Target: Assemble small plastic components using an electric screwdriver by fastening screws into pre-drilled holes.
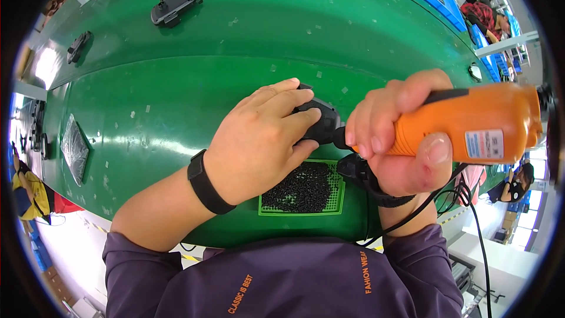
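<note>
head view: a green table (pixel 176 100) is seen from above;
left hand (pixel 259 132): the black part (pixel 322 126) is gripped from above, on the table;
right hand (pixel 397 132): the orange power driver (pixel 471 121) is held tight in curled fingers; its front end is pointed at the part; whether they touch cannot be told;
green tray (pixel 300 214): little black bits (pixel 303 185) are piled in it, near the left wrist.

A glossy green table (pixel 153 88) carries a shallow green tray (pixel 301 213) of small black pieces (pixel 303 188) near its front edge. A plastic-wrapped packet (pixel 75 150) lies at left, two black parts (pixel 176 9) farther back, a blue bin (pixel 434 5) at far right.
</note>
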`<state>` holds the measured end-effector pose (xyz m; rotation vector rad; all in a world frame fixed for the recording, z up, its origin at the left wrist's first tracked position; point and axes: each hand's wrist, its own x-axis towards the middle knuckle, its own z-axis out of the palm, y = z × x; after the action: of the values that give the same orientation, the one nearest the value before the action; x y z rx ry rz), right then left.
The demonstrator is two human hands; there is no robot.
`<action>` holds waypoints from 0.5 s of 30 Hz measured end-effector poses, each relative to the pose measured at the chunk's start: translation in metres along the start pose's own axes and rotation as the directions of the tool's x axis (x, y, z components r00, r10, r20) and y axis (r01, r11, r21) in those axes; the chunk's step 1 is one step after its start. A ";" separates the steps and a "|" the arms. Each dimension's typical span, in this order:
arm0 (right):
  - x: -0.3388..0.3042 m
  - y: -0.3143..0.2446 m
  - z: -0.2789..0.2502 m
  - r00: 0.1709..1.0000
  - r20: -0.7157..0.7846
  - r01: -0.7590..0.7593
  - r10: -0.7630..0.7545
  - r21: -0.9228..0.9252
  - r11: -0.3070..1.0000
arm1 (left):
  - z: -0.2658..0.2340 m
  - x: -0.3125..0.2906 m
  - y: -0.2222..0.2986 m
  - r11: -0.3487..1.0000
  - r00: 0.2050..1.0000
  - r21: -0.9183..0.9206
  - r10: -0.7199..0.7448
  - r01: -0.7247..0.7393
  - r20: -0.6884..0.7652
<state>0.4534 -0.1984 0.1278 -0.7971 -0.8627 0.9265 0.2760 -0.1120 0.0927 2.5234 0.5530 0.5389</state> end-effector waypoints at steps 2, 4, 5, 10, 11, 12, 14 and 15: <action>0.000 -0.001 -0.003 0.999 0.051 0.005 -0.002 -0.057 0.998 | 0.000 0.000 0.001 1.000 1.000 0.001 -0.005 0.005 0.000; -0.001 -0.001 -0.007 0.990 0.138 0.037 -0.012 -0.177 0.983 | 0.001 -0.001 0.003 1.000 1.000 0.011 0.006 -0.006 -0.018; -0.001 -0.001 -0.008 0.990 0.140 0.035 -0.010 -0.179 0.983 | 0.001 -0.001 0.003 1.000 1.000 0.015 0.014 -0.014 -0.026; -0.007 -0.002 -0.005 0.994 0.108 0.018 -0.006 -0.106 0.994 | -0.001 -0.002 0.004 1.000 0.999 0.023 0.021 -0.020 -0.026; -0.009 -0.002 -0.003 0.998 0.066 0.004 0.000 -0.052 0.999 | 0.000 -0.003 0.005 1.000 0.999 0.015 0.017 -0.017 -0.030; -0.011 -0.002 -0.001 1.000 0.026 -0.008 0.008 0.003 1.000 | 0.001 -0.003 0.006 1.000 0.999 0.008 0.014 -0.013 -0.034; -0.009 -0.001 -0.007 0.998 0.068 0.008 -0.005 -0.045 0.999 | 0.001 -0.004 0.008 1.000 0.999 0.002 0.010 -0.010 -0.041; -0.007 -0.001 -0.010 0.994 0.110 0.020 -0.010 -0.092 0.996 | 0.001 -0.003 0.009 1.000 0.999 0.017 0.016 -0.015 -0.044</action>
<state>0.4594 -0.2072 0.1221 -0.8243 -1.0116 0.9284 0.2767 -0.1212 0.0959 2.5383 0.5568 0.6000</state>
